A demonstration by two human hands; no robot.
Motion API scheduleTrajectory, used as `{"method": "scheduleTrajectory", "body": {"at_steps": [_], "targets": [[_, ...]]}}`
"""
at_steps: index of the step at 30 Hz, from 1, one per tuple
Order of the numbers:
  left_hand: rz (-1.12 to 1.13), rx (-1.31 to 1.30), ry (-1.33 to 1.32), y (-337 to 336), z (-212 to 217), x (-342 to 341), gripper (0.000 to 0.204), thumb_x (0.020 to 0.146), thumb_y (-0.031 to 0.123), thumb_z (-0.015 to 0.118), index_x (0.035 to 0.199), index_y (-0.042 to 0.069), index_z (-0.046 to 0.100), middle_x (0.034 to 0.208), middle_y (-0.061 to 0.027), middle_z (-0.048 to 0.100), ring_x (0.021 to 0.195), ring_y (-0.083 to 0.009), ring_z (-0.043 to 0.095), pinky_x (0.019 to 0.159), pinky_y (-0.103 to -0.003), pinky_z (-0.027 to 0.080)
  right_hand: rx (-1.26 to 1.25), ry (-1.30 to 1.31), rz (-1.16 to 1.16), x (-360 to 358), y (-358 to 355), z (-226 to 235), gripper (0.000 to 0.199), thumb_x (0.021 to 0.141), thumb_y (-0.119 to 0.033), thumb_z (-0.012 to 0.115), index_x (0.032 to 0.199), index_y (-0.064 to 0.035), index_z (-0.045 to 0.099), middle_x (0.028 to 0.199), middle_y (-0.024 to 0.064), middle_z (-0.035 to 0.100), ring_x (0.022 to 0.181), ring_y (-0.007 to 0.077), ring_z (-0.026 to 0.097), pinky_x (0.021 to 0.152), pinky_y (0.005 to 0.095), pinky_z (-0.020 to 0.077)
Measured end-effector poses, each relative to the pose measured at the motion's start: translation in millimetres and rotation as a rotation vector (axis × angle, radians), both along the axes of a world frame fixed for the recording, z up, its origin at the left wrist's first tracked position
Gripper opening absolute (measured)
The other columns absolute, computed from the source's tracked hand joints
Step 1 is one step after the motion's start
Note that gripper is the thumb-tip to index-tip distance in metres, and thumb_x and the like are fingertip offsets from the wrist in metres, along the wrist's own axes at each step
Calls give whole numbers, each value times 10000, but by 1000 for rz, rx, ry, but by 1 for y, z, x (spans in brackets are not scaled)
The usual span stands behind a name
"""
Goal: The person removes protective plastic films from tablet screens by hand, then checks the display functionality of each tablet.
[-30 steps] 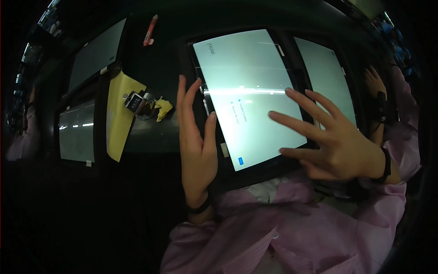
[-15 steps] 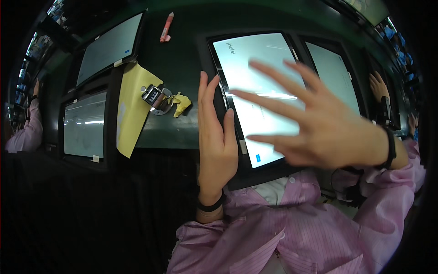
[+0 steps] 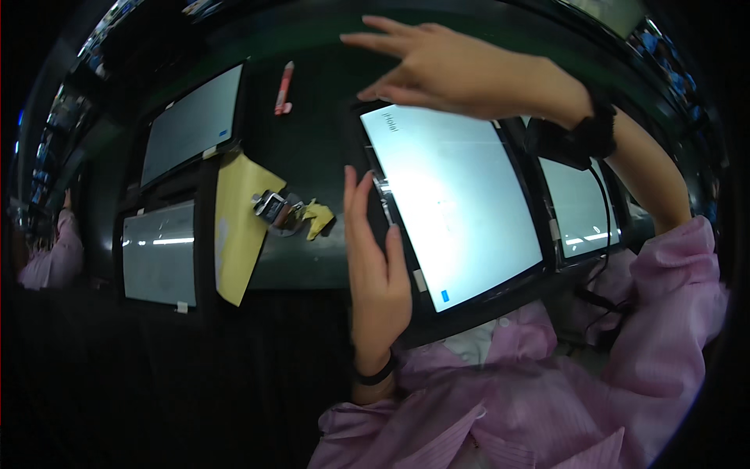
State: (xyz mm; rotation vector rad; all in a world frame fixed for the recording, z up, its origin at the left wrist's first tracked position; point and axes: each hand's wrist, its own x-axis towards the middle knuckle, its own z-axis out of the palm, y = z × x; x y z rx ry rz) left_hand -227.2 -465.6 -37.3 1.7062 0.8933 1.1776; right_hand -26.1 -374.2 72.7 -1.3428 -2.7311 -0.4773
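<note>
A tablet (image 3: 461, 211) with a lit white screen lies in a dark frame in front of me, slightly tilted. Along its left edge rests my left hand (image 3: 379, 270), fingers stretched out and thumb by the rim. My right hand (image 3: 437, 66) is raised over the tablet's far end, its fingers extended and apart, holding nothing. It covers part of the far edge. Whether its fingertips touch anything, I cannot tell.
Another lit tablet (image 3: 578, 207) lies to the right. Two more, a far one (image 3: 191, 125) and a near one (image 3: 160, 250), are at left beside a yellow sheet (image 3: 238, 234). A metal tally counter (image 3: 273, 209), crumpled yellow scrap (image 3: 318, 217) and red marker (image 3: 284, 90) lie between.
My right hand has moved away from me and leftward, from over the screen's middle to its far end. My left hand stays along the edge. The whole view has shifted slightly.
</note>
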Motion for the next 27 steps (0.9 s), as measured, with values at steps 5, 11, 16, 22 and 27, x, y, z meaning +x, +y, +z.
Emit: {"method": "scheduleTrajectory", "body": {"at_steps": [5, 11, 16, 22, 27], "targets": [[67, -53, 39, 0, 5, 2, 537, 854, -6, 414, 1380, 49, 317, 1477, -155, 235, 1369, -273, 219, 1113, -384, 152, -255, 87, -157, 51, -34, 74, 359, 944, -273, 425, 1217, -92, 573, 1475, 221, 180, 1375, 420, 35, 1118, 437, 138], [84, -44, 69, -5, 15, 5, 515, 859, 19, 411, 1366, 22, 317, 1476, -166, 228, 1374, -299, 196, 1118, -426, 127, -273, -62, -804, 183, -92, 47, 320, 928, -259, 447, 913, -104, 726, 1461, 114, 290, 1396, 306, 99, 1119, 464, 194], [113, -67, 118, -8, 21, 14, 521, 843, 9, 405, 1355, -12, 309, 1475, -180, 225, 1378, -312, 183, 1118, -430, 115, -328, 188, -627, 195, -127, 18, 316, 932, -261, 432, 1017, -122, 703, 1504, 44, 208, 1405, 309, 35, 1107, 475, 193], [123, -61, 107, -10, 18, 14, 520, 841, 18, 417, 1351, -7, 322, 1480, -170, 222, 1379, -301, 181, 1118, -420, 116, -163, 199, -469, 170, -105, -10, 332, 956, -266, 382, 1124, -177, 654, 1493, 70, 222, 1396, 318, 91, 1111, 504, 176], [112, -59, 125, -9, 20, 17, 501, 850, 42, 424, 1343, -3, 344, 1479, -161, 231, 1380, -296, 180, 1116, -425, 119, -177, 274, -325, 166, -105, 6, 308, 897, -244, 437, 1007, -158, 712, 1478, 70, 270, 1395, 322, 112, 1107, 503, 177]]}}
